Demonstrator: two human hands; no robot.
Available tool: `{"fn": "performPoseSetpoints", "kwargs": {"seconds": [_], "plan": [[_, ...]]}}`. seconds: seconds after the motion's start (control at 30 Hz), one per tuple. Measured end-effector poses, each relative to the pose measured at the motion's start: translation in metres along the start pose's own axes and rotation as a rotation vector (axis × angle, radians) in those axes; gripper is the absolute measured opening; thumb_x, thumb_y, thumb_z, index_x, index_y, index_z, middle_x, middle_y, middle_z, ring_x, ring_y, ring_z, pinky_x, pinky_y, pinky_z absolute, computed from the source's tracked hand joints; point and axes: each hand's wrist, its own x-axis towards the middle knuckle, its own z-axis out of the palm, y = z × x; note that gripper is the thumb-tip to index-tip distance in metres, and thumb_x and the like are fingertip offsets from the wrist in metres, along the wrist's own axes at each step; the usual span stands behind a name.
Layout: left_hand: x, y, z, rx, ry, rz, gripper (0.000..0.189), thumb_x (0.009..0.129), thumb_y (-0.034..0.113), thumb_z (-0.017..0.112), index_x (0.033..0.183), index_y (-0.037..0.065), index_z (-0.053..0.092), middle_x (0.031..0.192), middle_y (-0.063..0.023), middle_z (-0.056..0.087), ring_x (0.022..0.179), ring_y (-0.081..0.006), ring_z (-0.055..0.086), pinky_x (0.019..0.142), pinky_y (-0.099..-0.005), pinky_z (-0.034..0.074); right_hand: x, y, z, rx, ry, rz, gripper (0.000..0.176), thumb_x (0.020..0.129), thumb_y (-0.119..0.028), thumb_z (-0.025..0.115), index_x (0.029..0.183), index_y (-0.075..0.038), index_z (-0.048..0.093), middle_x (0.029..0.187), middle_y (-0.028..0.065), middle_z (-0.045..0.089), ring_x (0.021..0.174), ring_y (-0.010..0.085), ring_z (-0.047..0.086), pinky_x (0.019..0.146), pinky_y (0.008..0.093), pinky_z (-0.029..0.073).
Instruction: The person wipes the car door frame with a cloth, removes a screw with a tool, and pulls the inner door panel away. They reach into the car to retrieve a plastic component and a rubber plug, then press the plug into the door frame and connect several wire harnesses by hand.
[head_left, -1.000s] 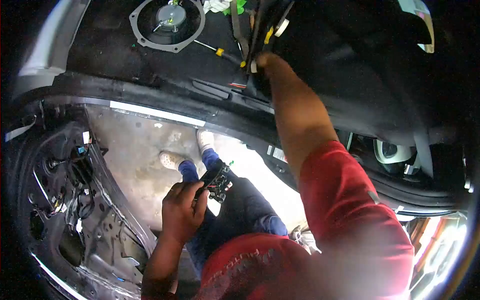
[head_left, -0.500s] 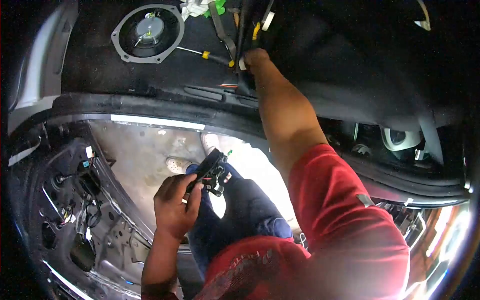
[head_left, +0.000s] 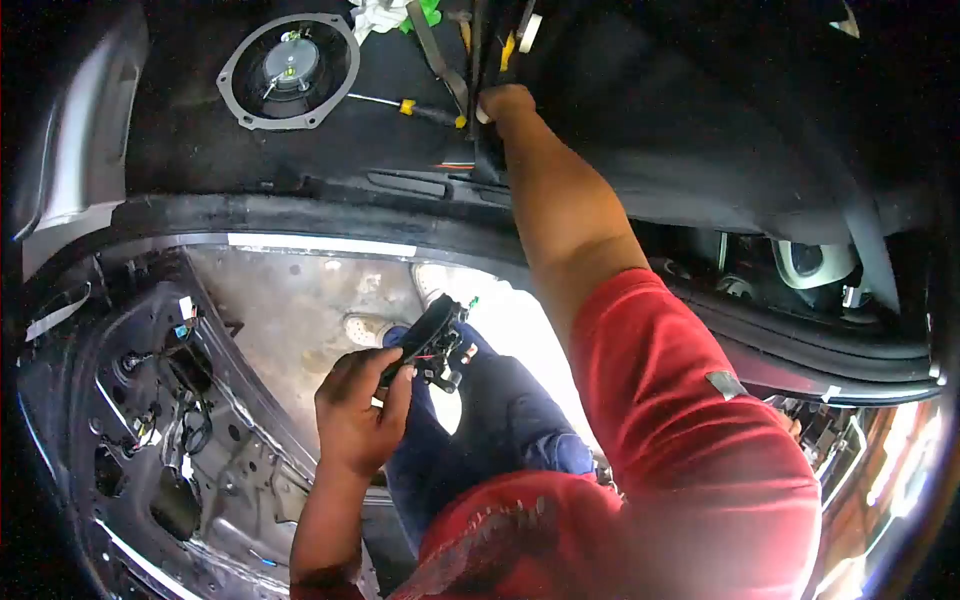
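My left hand (head_left: pixel 365 405) grips a black plastic part (head_left: pixel 432 345) with small components and a green tip, held over my legs. My right hand (head_left: pixel 506 103) is stretched out to the dark car floor, closed beside a thin dark upright bar; what its fingers hold is hidden. Just left of that hand lie a screwdriver (head_left: pixel 425 110) with a black and yellow handle and a flat grey metal bar (head_left: pixel 438 58). Beyond the hand are a yellow-handled tool (head_left: pixel 508 50) and a white roll (head_left: pixel 531 33).
A round speaker (head_left: pixel 291 68) with a grey frame lies at the upper left, near a white and green cloth (head_left: pixel 385 14). The opened door panel (head_left: pixel 235 470) with wiring fills the lower left. The door sill (head_left: pixel 320 243) crosses the middle.
My right hand has shifted slightly up in the view. My left hand and the black part appear a little farther right, and the whole view has shifted slightly.
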Motion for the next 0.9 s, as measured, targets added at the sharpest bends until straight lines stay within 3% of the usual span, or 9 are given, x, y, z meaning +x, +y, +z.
{"fn": "performPoseSetpoints", "kwargs": {"seconds": [0.27, 0.47, 0.57, 0.63, 0.67, 0.77, 0.83, 0.87, 0.9], "plan": [[-0.006, -0.003, -0.005, 0.003, 0.012, 0.049, 0.021, 0.091, 0.008, 0.082, 0.11, 0.005, 0.075, 0.101, -0.0141, 0.077, 0.084, -0.03, 0.075, 0.069, -0.0388, 0.061, -0.043, -0.016, -0.026, 0.009, 0.214, 0.023, 0.038, 0.089, -0.035, 0.071, 0.106, -0.003, 0.083, 0.119, 0.0181, 0.08, 0.113, 0.0328, 0.078, 0.096, 0.0411, 0.061], [0.001, 0.003, -0.024, 0.015, 0.104, 0.002, 0.021, 0.092, 0.007, 0.082, 0.112, 0.004, 0.076, 0.103, -0.0151, 0.077, 0.085, -0.0285, 0.076, 0.072, -0.036, 0.062, -0.052, -0.016, -0.059, 0.057, 0.477, -0.056, 0.033, 0.088, -0.028, 0.077, 0.098, 0.003, 0.082, 0.105, 0.022, 0.081, 0.099, 0.0358, 0.079, 0.088, 0.0441, 0.061], [0.01, 0.012, -0.035, 0.01, 0.171, -0.001, 0.021, 0.093, 0.006, 0.081, 0.115, 0.003, 0.078, 0.105, -0.0131, 0.078, 0.087, -0.0235, 0.075, 0.078, -0.0336, 0.059, -0.069, -0.023, -0.08, 0.316, 0.666, 0.008, 0.023, 0.086, -0.019, 0.078, 0.094, 0.002, 0.081, 0.093, 0.0208, 0.081, 0.086, 0.0343, 0.079, 0.081, 0.0447, 0.061], [0.019, 0.017, -0.039, 0.009, 0.201, 0.007, 0.022, 0.094, 0.005, 0.08, 0.116, 0.003, 0.078, 0.107, -0.0122, 0.079, 0.089, -0.021, 0.074, 0.081, -0.0325, 0.058, -0.065, -0.022, -0.076, 0.809, 0.736, -0.041, 0.027, 0.093, -0.025, 0.077, 0.096, 0.002, 0.082, 0.089, 0.02, 0.079, 0.086, 0.0354, 0.078, 0.079, 0.0436, 0.061], [0.024, 0.019, -0.04, 0.013, 0.239, 0.027, 0.021, 0.095, 0.004, 0.08, 0.116, 0.002, 0.078, 0.106, -0.0119, 0.079, 0.09, -0.0207, 0.074, 0.082, -0.032, 0.058, -0.071, -0.024, -0.073, 1.054, 0.608, -0.106, 0.009, 0.091, -0.003, 0.069, 0.095, -0.003, 0.077, 0.082, 0.011, 0.074, 0.069, 0.0218, 0.069, 0.065, 0.0373, 0.056], [0.043, 0.025, -0.041, 0.075, 0.295, 0.114, 0.02, 0.096, 0.005, 0.079, 0.116, 0.0, 0.078, 0.106, -0.0121, 0.079, 0.095, -0.0199, 0.073, 0.085, -0.0317, 0.056, -0.083, -0.024, -0.05, 1.477, 0.217, 0.049, 0.008, 0.101, -0.005, 0.058, 0.104, -0.007, 0.066, 0.082, 0.0085, 0.068, 0.064, 0.0196, 0.06, 0.054, 0.0346, 0.047], [0.062, 0.031, -0.037, 0.108, 0.375, 0.183, 0.022, 0.094, 0.002, 0.079, 0.116, -0.002, 0.077, 0.104, -0.0176, 0.079, 0.092, -0.0271, 0.077, 0.081, -0.0337, 0.06, -0.107, -0.025, -0.05, 1.471, 0.012, 0.164, 0.018, 0.106, -0.008, 0.051, 0.105, -0.007, 0.069, 0.086, 0.0085, 0.068, 0.069, 0.0196, 0.062, 0.055, 0.0362, 0.048], [0.075, 0.037, -0.035, 0.108, 0.38, 0.23, 0.021, 0.095, 0.002, 0.078, 0.116, -0.003, 0.077, 0.104, -0.0179, 0.079, 0.092, -0.0273, 0.078, 0.082, -0.0342, 0.06, -0.087, -0.021, -0.031, 1.37, 0.011, 0.141, 0.023, 0.105, -0.017, 0.054, 0.112, -0.007, 0.073, 0.096, 0.0125, 0.076, 0.083, 0.0277, 0.072, 0.067, 0.0404, 0.057], [0.086, 0.041, -0.031, 0.101, 0.386, 0.246, 0.02, 0.095, 0.002, 0.079, 0.115, -0.003, 0.078, 0.104, -0.018, 0.079, 0.092, -0.0271, 0.078, 0.082, -0.0349, 0.06, -0.088, -0.025, -0.035, 1.377, 0.016, 0.14, 0.023, 0.105, -0.017, 0.054, 0.112, -0.007, 0.073, 0.096, 0.0125, 0.076, 0.083, 0.0277, 0.072, 0.067, 0.0404, 0.057]]}}
